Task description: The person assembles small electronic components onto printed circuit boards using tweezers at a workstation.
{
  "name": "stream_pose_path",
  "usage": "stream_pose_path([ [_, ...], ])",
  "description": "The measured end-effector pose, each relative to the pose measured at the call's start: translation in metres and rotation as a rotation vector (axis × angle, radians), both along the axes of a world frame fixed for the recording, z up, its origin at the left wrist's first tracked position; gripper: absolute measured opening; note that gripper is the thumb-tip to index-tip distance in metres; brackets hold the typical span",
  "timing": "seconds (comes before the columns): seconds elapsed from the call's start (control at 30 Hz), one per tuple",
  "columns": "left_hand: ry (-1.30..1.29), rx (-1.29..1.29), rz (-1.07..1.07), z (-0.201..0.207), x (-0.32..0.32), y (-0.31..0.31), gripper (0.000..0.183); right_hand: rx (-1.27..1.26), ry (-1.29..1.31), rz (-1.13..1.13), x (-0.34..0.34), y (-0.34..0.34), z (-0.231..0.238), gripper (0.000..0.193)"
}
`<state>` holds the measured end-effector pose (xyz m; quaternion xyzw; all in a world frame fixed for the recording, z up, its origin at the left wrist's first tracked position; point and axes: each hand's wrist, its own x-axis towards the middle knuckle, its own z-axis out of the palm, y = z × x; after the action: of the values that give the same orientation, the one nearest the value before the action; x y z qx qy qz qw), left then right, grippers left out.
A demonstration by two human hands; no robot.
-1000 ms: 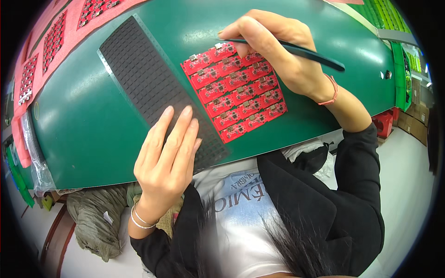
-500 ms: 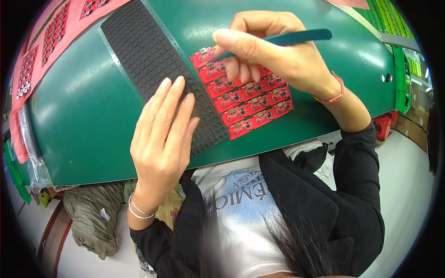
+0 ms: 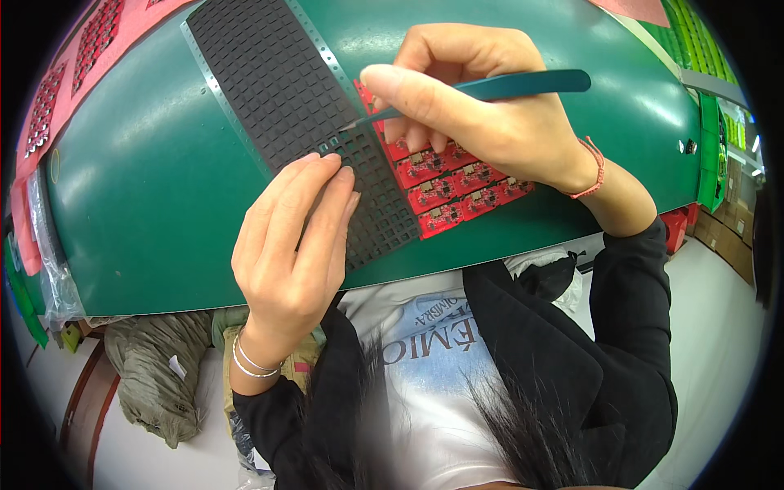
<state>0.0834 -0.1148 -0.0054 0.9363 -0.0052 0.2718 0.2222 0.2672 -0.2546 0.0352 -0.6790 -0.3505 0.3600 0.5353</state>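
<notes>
My right hand (image 3: 482, 106) is closed around blue-green tweezers (image 3: 535, 82). Their fine tip points left and down, over the right part of a black sheet (image 3: 269, 77) with a grid of small squares. Toward me the grid shows open square holes; farther away the squares look dark and filled. My left hand (image 3: 294, 237) rests on the sheet, fingers stretched forward and holding nothing visible, with the fingertips just short of the tweezer tip. Beside the sheet, under and near my right hand, lie rows of small red circuit boards (image 3: 478, 175), partly hidden by that hand.
The green tabletop (image 3: 139, 204) bears everything. At the far left, more boards sit on a pink mat (image 3: 65, 114), beside clear plastic wrap (image 3: 61, 269). Green racks (image 3: 710, 151) stand at the right. Below the table edge are a grey-green bag (image 3: 155, 376) and cardboard boxes (image 3: 731, 224).
The tweezer tip has shifted left, from the red boards to over the black sheet. My left fingers have drawn closer together. The sheet and boards appear slightly farther right in the view.
</notes>
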Motion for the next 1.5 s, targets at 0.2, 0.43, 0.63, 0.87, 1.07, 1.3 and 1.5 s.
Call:
stream_pose_path([
  [0.2, -0.047, 0.066, 0.024, 0.005, -0.011, 0.003, 0.025, 0.009, -0.058, 0.028, -0.010, 0.012, -0.004, 0.025],
  [0.43, -0.051, 0.072, 0.067, -0.004, -0.024, 0.009, 0.022, 0.034, -0.112, 0.071, -0.025, 0.024, -0.012, 0.027],
  [0.63, -0.088, 0.075, 0.084, -0.011, -0.025, 0.010, 0.020, -0.001, -0.028, 0.061, -0.031, 0.032, -0.014, 0.024],
  [0.87, -0.088, 0.088, 0.099, -0.010, -0.024, 0.011, 0.016, -0.008, -0.039, 0.042, -0.036, 0.037, -0.014, 0.024],
  [1.07, -0.092, 0.070, 0.076, -0.010, -0.025, 0.011, 0.016, 0.021, -0.056, 0.026, -0.039, 0.035, -0.015, 0.023],
  [1.3, -0.106, 0.028, 0.056, -0.012, -0.024, 0.013, 0.018, 0.006, -0.017, 0.019, -0.039, 0.037, -0.017, 0.022],
  [1.5, -0.097, -0.006, 0.045, -0.012, -0.022, 0.014, 0.019, -0.017, 0.034, 0.043, -0.037, 0.038, -0.016, 0.021],
])
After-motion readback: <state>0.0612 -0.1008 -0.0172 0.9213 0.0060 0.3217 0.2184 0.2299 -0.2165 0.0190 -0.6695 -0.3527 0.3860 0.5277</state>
